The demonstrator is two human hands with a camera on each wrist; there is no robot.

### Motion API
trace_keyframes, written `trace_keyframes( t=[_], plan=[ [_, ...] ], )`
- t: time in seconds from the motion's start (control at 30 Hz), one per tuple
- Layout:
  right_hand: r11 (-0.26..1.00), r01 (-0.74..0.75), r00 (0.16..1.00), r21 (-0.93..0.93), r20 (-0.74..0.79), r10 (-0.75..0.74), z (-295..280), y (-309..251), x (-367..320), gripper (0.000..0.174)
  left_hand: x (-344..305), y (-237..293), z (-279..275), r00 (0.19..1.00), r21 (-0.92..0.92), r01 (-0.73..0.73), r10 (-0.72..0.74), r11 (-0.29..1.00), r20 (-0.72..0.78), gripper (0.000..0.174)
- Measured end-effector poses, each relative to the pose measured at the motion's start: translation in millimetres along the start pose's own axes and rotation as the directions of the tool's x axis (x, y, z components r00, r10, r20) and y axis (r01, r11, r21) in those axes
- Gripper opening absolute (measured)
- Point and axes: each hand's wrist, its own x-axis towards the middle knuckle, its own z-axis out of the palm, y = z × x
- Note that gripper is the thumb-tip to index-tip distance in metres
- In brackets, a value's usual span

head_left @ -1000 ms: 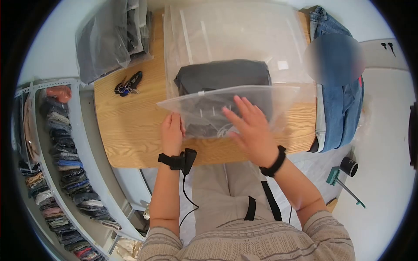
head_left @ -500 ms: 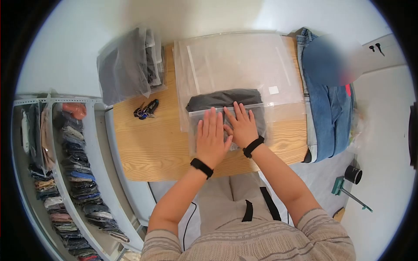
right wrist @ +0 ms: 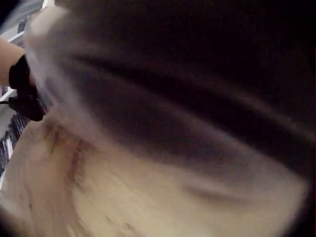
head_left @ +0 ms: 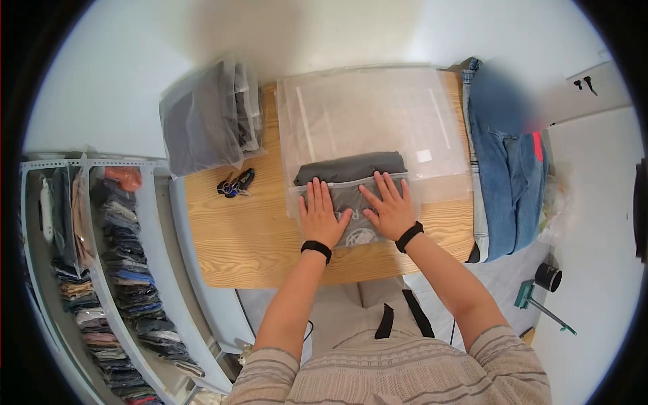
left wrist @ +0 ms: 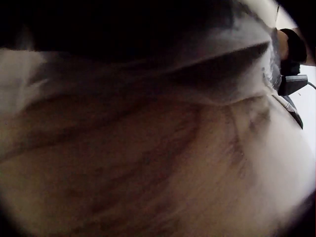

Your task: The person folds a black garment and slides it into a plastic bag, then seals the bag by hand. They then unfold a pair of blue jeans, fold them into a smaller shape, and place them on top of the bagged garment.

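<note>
On yellow-brown wood-grain table [head_left: 243,256], head view: clear plastic zip-strip bag [head_left: 349,202] with folded dark-grey cloth [head_left: 351,165], near front edge; your left hand [head_left: 325,219], your right hand [head_left: 393,212] rest on bag, fingers extended, grasping nothing. Left wrist view: bag's shadowed side; finger state indeterminable. Right wrist view: bag blurred, fingers likewise indeterminable.

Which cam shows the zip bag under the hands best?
Head view: the zip bag shows nearly whole, with white print and zip strip, though left hand and right hand cover parts. Both wrist views give only dark, blurred close-ups of its edge over the tabletop.
</note>
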Motion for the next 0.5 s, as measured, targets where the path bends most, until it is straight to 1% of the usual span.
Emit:
trace_keyframes(
  t=[0.17, 0.23, 0.37, 0.5],
  plan=[
    [1.0, 0.015, 0.999, 0.013, 0.028, -0.015, 6, 5, 7, 0.051, 6, 0, 4, 1.0, -0.003, 0.022, -0.022, 1.0, 0.022, 0.086],
    [0.999, 0.017, 0.999, 0.031, 0.048, -0.019, 10, 7, 10, 0.05, 7, -1, 4, 0.997, 0.008, 0.035, -0.035, 0.999, 0.074, 0.085],
    [0.998, 0.017, 0.996, 0.064, 0.083, -0.022, 15, 10, 15, 0.05, 12, -2, 6, 0.995, -0.002, 0.041, -0.04, 0.999, 0.096, 0.085],
    [0.997, 0.023, 0.995, 0.074, 0.099, -0.03, 17, 11, 18, 0.05, 14, -2, 8, 0.993, 0.03, 0.045, -0.048, 0.999, 0.11, 0.084]
  ],
)
